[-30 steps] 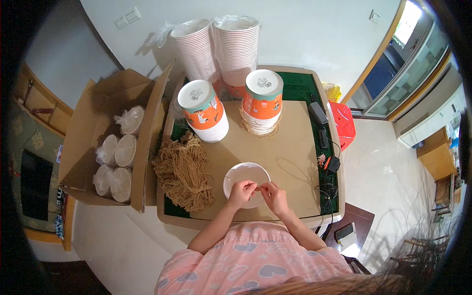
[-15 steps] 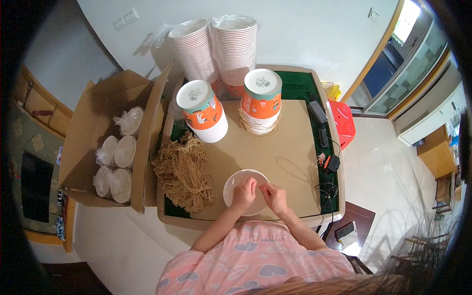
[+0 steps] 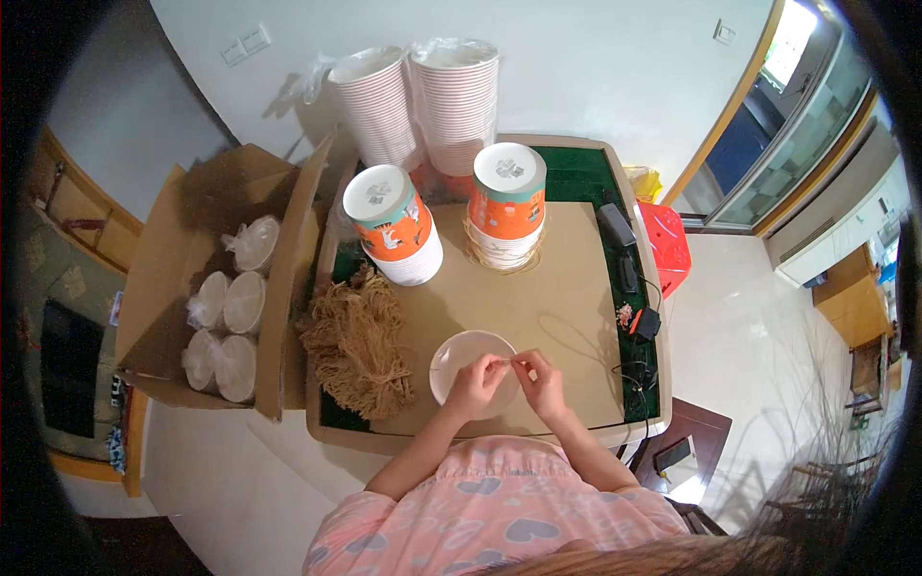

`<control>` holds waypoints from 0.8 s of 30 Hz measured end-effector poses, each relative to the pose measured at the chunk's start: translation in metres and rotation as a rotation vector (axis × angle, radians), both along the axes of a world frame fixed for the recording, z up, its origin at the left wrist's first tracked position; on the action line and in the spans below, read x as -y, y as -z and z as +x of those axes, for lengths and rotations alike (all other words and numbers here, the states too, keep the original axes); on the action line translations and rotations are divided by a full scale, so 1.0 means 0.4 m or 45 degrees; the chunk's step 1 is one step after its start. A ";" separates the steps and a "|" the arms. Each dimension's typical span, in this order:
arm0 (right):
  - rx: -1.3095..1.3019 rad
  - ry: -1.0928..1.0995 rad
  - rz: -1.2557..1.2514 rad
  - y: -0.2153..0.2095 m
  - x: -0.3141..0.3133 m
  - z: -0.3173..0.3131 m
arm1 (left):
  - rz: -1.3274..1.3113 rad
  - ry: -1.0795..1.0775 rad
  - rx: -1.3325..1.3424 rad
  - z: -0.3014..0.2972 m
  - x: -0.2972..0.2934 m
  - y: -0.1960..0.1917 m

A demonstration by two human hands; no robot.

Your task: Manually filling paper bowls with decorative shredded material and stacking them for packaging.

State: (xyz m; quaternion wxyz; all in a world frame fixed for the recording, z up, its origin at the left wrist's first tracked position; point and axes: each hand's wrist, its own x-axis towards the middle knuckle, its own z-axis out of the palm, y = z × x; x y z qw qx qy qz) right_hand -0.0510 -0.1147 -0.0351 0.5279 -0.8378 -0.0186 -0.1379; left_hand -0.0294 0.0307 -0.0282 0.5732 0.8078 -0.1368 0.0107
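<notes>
An open white paper tub (image 3: 451, 363) stands at the front of the table, its inside facing up. Over its right part, my left hand (image 3: 478, 384) and my right hand (image 3: 542, 386) are closed in pinches, their fingertips nearly meeting. Whatever lies between the fingers is too small to make out. Left of the tub lies a thick bundle of tan twine (image 3: 360, 341). Beyond it are two upside-down stacks of orange-printed paper tubs: the left stack (image 3: 396, 230) is plain at its rims, while the right stack (image 3: 507, 211) has twine loops hanging around its lower part.
Tall plastic-wrapped tub stacks (image 3: 454, 106) rise at the back against the wall. A cardboard box (image 3: 154, 317) holding several bagged tubs adjoins the table's left side. Power adapters (image 3: 617, 226) and cables lie along the right edge, beside a red stool (image 3: 665, 245).
My fingertips have come closer together, and the right hand's fingers have turned more toward the left. The whole view has shifted slightly; the stacks and twine bundle stay put.
</notes>
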 end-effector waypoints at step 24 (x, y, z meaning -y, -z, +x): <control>0.192 -0.084 -0.108 0.071 0.085 -0.012 | -0.369 0.262 -0.094 -0.029 -0.022 -0.129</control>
